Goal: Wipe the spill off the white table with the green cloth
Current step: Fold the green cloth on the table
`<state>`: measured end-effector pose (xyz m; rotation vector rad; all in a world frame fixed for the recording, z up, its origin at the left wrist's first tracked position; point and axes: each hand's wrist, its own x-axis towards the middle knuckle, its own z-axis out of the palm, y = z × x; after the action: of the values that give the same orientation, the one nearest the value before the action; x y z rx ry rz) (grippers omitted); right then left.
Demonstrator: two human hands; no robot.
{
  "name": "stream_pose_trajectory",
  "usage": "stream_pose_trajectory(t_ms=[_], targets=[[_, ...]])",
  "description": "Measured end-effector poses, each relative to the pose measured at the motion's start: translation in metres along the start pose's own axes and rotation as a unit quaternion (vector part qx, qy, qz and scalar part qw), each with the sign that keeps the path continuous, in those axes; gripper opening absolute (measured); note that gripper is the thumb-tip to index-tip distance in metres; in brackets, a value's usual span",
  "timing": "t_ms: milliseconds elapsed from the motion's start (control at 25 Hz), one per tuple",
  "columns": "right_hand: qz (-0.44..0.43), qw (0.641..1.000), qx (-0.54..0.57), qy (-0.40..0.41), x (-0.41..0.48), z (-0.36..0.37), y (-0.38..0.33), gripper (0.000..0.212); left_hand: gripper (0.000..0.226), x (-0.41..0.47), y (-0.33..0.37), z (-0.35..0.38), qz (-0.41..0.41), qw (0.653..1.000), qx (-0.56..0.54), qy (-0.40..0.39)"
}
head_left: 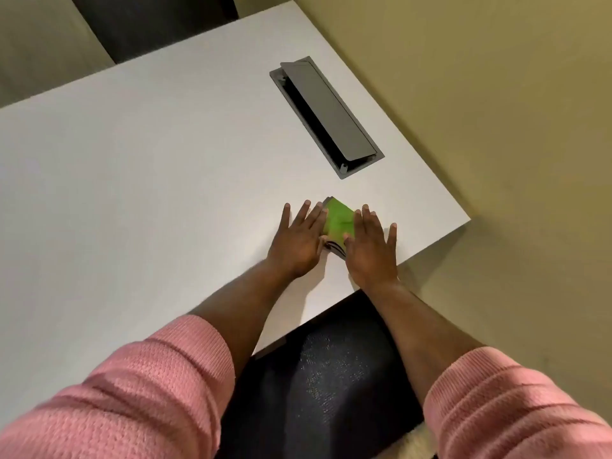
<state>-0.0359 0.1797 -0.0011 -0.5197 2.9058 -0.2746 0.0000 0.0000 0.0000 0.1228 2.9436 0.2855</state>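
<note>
A folded green cloth [337,218] with a dark edge lies flat on the white table [149,167], close to the table's near right corner. My left hand [298,240] rests palm down on the cloth's left side, fingers spread. My right hand [371,250] presses flat on its right side, also with fingers apart. Both hands cover parts of the cloth, leaving only its middle showing. I see no spill on the table surface.
A grey cable hatch [326,115] with its lid tilted up is set into the table beyond the cloth. A black chair seat [324,376] sits under the near table edge. Another dark chair [149,24] stands at the far side. Beige carpet [496,94] lies to the right.
</note>
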Motion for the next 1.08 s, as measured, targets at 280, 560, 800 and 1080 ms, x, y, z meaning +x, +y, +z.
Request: stream_pose_trajectory(t_ms=[280, 560, 800, 1080], targets=[[0.080, 0.996, -0.028, -0.007, 0.016, 0.020, 0.029, 0.064, 0.050, 0.071, 0.002, 0.004, 0.063, 0.997, 0.036, -0.008], [0.123, 0.989, 0.031, 0.074, 0.020, 0.030, 0.035, 0.047, 0.041, 0.092, 0.006, 0.002, 0.067, 0.995, 0.076, 0.008], [0.138, 0.978, 0.075, 0.135, 0.021, 0.031, 0.031, 0.023, 0.026, 0.085, -0.005, -0.001, 0.028, 0.998, 0.043, 0.028], [0.083, 0.974, 0.129, 0.168, 0.012, 0.008, 0.010, 0.018, 0.025, 0.035, -0.018, -0.012, -0.018, 0.995, -0.012, 0.099]])
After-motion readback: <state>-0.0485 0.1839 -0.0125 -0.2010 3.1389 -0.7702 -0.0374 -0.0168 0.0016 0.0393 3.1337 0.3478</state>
